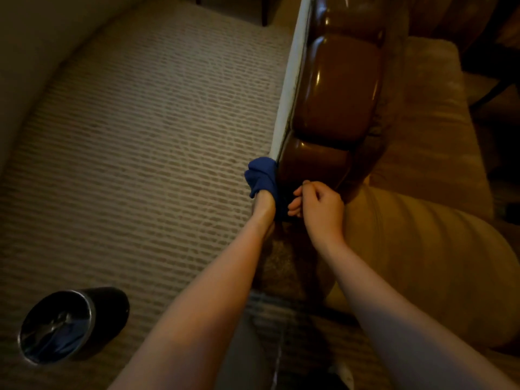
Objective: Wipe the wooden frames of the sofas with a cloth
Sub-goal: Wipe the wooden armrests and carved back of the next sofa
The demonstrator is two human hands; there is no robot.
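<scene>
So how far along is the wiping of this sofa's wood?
Nothing shows as finished; no cleaned stretch can be told apart. In hand: the left hand presses the blue cloth on the near end of the frame, the right hand beside it. The frame beyond the cloth looks left to do.

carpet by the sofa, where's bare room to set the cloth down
Free: the wide carpet between the sofa frame and the pale curved edge far left. Crowded: the lower left by the black tumbler, and beside the frame where the left hand presses the blue cloth.
</scene>
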